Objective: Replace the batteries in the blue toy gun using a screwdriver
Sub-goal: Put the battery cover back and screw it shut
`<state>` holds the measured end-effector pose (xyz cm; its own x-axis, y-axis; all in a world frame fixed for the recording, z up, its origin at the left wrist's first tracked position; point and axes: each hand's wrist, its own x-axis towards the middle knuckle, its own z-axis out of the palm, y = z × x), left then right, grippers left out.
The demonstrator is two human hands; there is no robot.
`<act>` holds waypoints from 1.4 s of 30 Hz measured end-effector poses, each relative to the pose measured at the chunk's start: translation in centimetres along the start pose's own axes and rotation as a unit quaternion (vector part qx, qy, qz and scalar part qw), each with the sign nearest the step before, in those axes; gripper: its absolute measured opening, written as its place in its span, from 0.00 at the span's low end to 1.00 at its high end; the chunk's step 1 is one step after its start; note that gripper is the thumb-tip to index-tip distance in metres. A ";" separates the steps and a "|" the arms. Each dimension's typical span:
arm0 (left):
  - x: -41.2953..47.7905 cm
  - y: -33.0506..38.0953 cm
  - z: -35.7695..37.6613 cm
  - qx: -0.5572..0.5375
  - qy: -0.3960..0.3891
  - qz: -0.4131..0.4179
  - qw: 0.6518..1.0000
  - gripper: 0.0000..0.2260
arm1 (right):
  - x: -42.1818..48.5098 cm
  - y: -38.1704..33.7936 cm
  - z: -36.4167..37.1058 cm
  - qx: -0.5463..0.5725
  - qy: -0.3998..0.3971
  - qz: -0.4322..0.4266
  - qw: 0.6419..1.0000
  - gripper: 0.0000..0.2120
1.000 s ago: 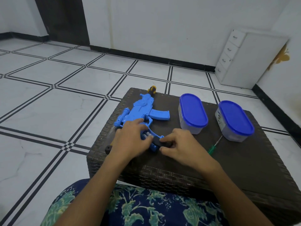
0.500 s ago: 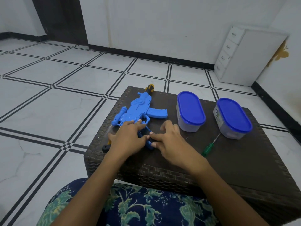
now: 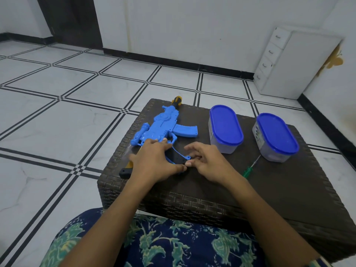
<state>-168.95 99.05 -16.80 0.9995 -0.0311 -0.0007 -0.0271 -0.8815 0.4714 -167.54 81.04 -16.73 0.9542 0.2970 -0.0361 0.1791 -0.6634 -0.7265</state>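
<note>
The blue toy gun (image 3: 163, 128) lies on a dark woven table (image 3: 289, 189), its yellow-black muzzle (image 3: 176, 100) pointing away from me. My left hand (image 3: 154, 162) lies over the gun's rear part and holds it down, thumb at the edge of a black battery cover (image 3: 178, 159). That cover sits inside the blue grip frame. My right hand (image 3: 208, 162) has its fingers spread, with the fingertips touching the cover's right edge. A green-handled screwdriver (image 3: 248, 170) lies on the table just right of my right hand, untouched.
Two clear containers with blue lids (image 3: 225, 126) (image 3: 277, 133) stand at the back right of the table. A black and yellow piece (image 3: 125, 171) pokes out at the table's left edge. A white drawer unit (image 3: 289, 62) stands against the far wall on the tiled floor.
My right hand carried the black cover to the gun's grip and its fingers have opened there. My left hand has stayed on the gun.
</note>
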 end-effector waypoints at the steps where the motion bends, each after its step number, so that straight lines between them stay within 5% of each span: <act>1: 0.1 0.0 0.0 -0.003 -0.001 0.003 1.000 0.42 | 0.0 0.0 0.0 0.006 0.002 0.004 1.000 0.19; 6: 0.7 -1.1 0.0 -0.099 0.000 0.013 0.995 0.46 | -0.3 -0.1 0.1 0.043 0.017 0.024 0.999 0.16; 11: 0.8 -0.5 -0.3 -0.115 0.024 -0.047 0.992 0.25 | -1.5 -0.4 -0.7 -0.032 0.104 0.017 0.994 0.16; 16: 1.5 -0.7 0.2 -0.149 0.009 -0.050 0.987 0.26 | -2.7 1.4 -4.2 -0.097 0.223 0.162 0.956 0.04; 20: 1.6 -0.8 0.2 -0.158 0.013 -0.047 0.986 0.27 | -2.7 2.5 -4.6 -0.085 0.166 0.263 0.946 0.03; 37: 1.0 -0.4 -0.2 -0.138 0.021 -0.054 0.989 0.24 | -0.9 3.3 -3.0 -0.088 0.215 0.277 0.932 0.06; 42: 0.9 -0.3 -0.3 -0.133 0.022 -0.054 0.989 0.24 | -0.3 3.4 -2.5 -0.125 0.154 0.300 0.933 0.08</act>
<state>-168.06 99.39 -16.68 0.9961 0.0834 -0.0277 0.0797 -0.7235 0.6857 -166.58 77.02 -17.51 0.9177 -0.3646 -0.1580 -0.3954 -0.7979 -0.4549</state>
